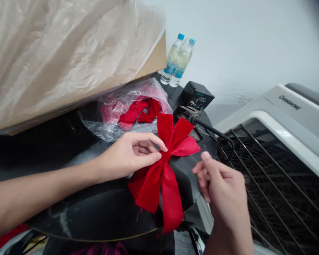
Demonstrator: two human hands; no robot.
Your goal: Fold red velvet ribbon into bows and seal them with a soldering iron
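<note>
A red ribbon bow point(171, 193) with several loops and tails spreads above the black marbled table point(93, 209). My left hand point(138, 154) pinches the bow at its centre knot between thumb and forefinger. To the right of the bow, apart from it, is my right hand point(220, 184), with its fingers curled and the thumb near the forefinger; whether something small is between them cannot be made out. Behind the bow lies a clear plastic bag point(95, 127) with more red ribbon point(133, 114) in it.
A large box under plastic film point(69, 53) stands at the back left. Two water bottles point(181, 58) are by the wall, near a black control box point(198, 95) and a tool stand with a black cable point(215, 131). A white heater point(287, 117) with a wire grille fills the right.
</note>
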